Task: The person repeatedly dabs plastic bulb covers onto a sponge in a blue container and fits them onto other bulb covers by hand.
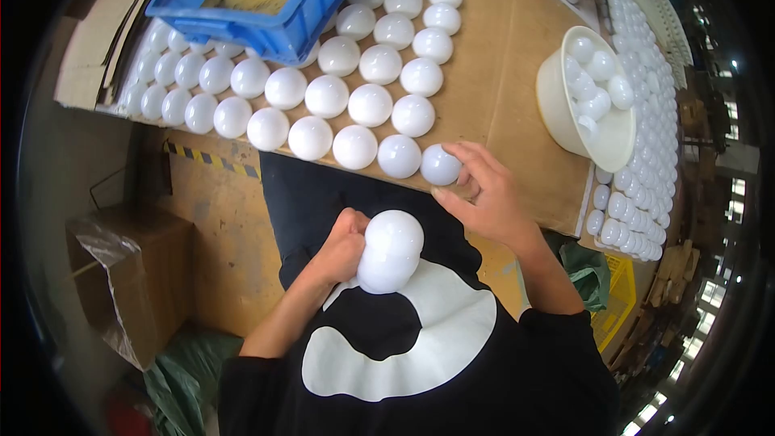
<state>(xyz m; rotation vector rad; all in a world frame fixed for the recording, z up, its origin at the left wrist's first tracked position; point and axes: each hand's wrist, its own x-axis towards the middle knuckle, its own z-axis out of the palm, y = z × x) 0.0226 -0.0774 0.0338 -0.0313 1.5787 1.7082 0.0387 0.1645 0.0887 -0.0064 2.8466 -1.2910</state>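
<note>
Two white globes (391,250), overlapping in view, are held near my chest in my left hand (343,246), whose fingers are closed round parts hidden behind them. My right hand (483,192) reaches to the table's front edge, its thumb and fingers around the right side of a white globe (441,165). That globe sits at the right end of the front row, beside another white globe (399,156). Rows of similar glossy globes stretch left and back over the brown cardboard tabletop (504,73).
A blue bin (282,32) with yellowish powder stands at the back left among the globes. A white tub (557,105) holds several globes at the right, with many more beyond it. An open cardboard box (157,266) and a yellow crate (617,299) are lower down.
</note>
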